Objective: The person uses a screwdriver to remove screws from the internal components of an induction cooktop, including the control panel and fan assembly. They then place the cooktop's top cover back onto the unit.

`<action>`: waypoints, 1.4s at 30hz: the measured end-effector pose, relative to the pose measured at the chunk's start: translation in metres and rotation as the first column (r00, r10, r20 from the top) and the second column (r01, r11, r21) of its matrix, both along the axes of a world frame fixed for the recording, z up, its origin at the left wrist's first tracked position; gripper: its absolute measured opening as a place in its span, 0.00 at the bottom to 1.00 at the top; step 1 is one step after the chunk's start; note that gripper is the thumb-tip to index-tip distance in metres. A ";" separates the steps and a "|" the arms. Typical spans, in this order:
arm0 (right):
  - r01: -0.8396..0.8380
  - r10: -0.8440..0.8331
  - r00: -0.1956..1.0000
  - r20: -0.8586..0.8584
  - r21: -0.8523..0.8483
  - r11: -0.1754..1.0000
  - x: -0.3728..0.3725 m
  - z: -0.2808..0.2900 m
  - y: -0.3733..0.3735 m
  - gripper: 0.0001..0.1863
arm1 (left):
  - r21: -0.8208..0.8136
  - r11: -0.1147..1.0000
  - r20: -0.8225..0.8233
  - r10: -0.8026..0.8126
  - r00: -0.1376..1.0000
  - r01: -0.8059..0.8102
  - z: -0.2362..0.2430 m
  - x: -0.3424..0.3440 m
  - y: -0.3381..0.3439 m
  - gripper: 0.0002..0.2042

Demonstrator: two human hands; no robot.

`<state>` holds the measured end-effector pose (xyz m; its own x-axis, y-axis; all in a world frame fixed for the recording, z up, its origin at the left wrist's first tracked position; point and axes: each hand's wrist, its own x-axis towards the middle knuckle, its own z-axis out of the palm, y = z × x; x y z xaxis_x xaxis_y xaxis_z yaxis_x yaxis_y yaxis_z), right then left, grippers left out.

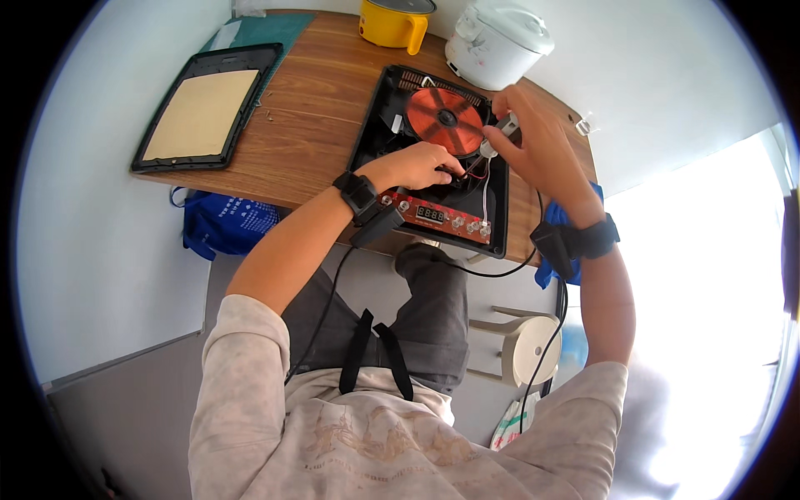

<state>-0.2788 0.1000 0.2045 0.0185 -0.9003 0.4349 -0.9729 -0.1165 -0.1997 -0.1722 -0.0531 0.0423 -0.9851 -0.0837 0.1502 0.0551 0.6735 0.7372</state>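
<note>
The right hand (537, 150) grips the handle of a screwdriver (507, 127), fingers wrapped around it. The screwdriver's long axis runs obliquely, its shaft pointing down and leftward from the grip toward the left fingertips. Its tip is hidden among dark parts; contact with a screw cannot be confirmed. The left hand (414, 167) has thumb and index finger close together; whether they pinch anything cannot be told.

Beneath both hands lies an opened induction cooker (499, 237), its long axis leading away from the person, control board (450, 221) end nearest. The copper coil (429, 133) sits just beyond the left hand. Farther beyond the grip, a yellow pot (387, 29) is cut off by the upper edge.
</note>
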 end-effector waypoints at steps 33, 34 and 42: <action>0.168 -0.140 0.982 -0.127 0.251 0.953 -0.038 0.021 0.007 0.15 | -0.018 1.000 -0.038 -0.024 0.999 0.023 -0.005 -0.002 -0.002 0.15; 0.207 -0.162 0.968 -0.191 0.242 0.948 -0.035 0.021 0.007 0.17 | -0.019 1.000 -0.042 -0.024 0.999 0.023 -0.005 -0.002 -0.002 0.15; 0.324 -0.263 0.923 -0.281 0.196 0.926 -0.012 0.018 0.001 0.19 | -0.008 1.000 -0.041 -0.028 0.999 0.027 -0.005 -0.001 -0.002 0.15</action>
